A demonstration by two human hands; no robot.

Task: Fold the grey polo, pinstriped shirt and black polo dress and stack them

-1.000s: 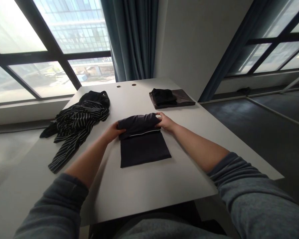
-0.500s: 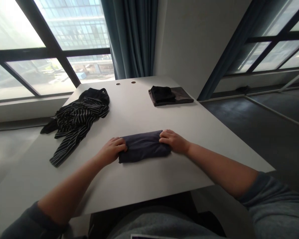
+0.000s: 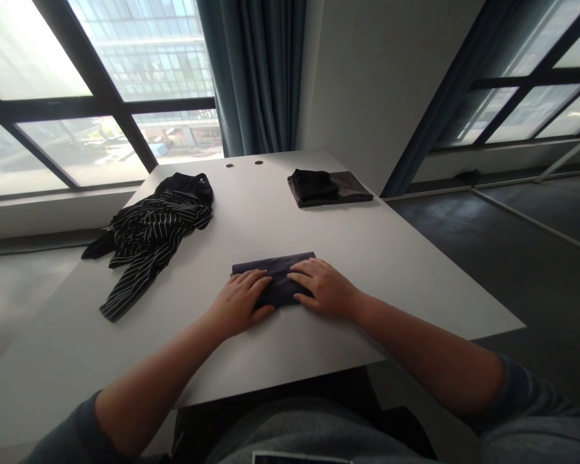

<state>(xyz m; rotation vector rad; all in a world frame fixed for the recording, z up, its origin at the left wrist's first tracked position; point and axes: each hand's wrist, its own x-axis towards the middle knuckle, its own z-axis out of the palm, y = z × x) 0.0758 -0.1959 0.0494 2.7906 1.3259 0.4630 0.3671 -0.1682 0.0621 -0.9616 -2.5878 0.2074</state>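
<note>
A dark grey-blue folded cloth lies flat on the white table, near its front edge. My left hand rests on the cloth's left part, palm down with the fingers spread. On the right part lies my right hand, its fingers also stretched out and apart. Both hands touch the cloth from above and cover its two ends in part; neither grips it.
A crumpled black garment with white stripes lies at the table's left. Toward the back right, a folded black cloth sits on a folded brown-grey cloth. Behind the table hang blue curtains beside windows.
Both hands have let go of the cloth's left and right ends and moved inward. They now lie flat on it with fingers spread.
</note>
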